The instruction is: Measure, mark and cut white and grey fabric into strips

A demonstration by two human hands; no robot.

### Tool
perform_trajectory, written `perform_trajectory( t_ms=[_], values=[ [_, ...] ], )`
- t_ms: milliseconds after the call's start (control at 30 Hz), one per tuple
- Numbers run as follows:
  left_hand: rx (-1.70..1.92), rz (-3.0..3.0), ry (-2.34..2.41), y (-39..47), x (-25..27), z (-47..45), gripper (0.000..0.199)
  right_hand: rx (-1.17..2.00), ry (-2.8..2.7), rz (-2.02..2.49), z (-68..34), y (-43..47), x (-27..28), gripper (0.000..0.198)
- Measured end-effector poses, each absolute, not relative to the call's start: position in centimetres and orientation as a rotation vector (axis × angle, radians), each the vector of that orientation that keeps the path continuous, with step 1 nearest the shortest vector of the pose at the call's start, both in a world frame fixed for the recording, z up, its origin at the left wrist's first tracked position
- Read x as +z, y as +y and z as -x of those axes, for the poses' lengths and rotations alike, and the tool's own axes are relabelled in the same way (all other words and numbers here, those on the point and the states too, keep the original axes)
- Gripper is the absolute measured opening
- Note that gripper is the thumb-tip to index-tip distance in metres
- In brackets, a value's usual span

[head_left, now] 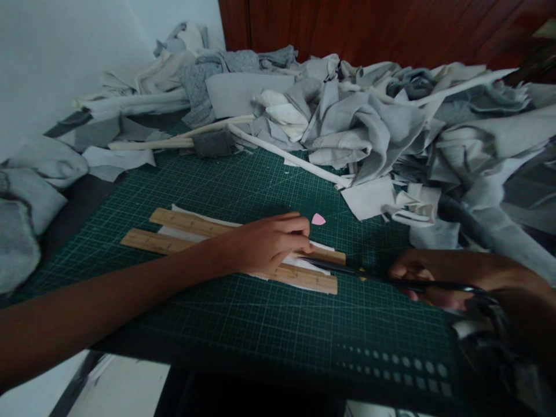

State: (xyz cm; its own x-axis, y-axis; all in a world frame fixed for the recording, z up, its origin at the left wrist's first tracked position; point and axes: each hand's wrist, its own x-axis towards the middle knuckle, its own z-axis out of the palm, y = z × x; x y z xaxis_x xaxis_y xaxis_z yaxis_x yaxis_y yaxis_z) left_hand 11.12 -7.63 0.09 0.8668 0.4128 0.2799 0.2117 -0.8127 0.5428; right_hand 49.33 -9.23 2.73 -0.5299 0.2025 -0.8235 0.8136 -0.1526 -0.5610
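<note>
**Scissors at the white strip between two wooden rulers**

I see a white fabric strip lying flat on the mat, narrow and pale, sandwiched between two wooden rulers that run side by side at a slight slant. My left hand presses down on the strip and rulers, fingers curled together and flat on top. My right hand is closed around the handles of dark scissors, whose blades point left and reach the strip's right end, just beside the left fingertips.

The worktop carries a dark green cutting mat with a pale grid and a row of printed dots near its front edge. A white wall stands to the left and dark red-brown wood panelling behind.

A small pink chalk piece lies on the mat just beyond the left hand. A big heap of grey and white fabric offcuts crowds the far and right side of the mat, with more grey cloth at the left.
</note>
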Motion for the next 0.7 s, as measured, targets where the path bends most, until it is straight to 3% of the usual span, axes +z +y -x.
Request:
perform_trajectory(
  t_ms=[200,533,700],
  values=[
    [0.520,-2.540,0.464,-7.6,0.0,-11.2,0.033,-1.867,1.472,-1.247,-48.0,-9.5,3.0,0.025],
    [0.550,-2.544,0.419,-7.4,-0.3,-11.1,0.035,-1.833,1.554,-1.195,-45.8,-9.9,4.9,0.040],
    [0.565,-2.525,0.400,-7.3,0.0,-11.1,0.035,-1.839,1.443,-1.274,-46.3,-9.6,4.2,0.021]
  ],
)
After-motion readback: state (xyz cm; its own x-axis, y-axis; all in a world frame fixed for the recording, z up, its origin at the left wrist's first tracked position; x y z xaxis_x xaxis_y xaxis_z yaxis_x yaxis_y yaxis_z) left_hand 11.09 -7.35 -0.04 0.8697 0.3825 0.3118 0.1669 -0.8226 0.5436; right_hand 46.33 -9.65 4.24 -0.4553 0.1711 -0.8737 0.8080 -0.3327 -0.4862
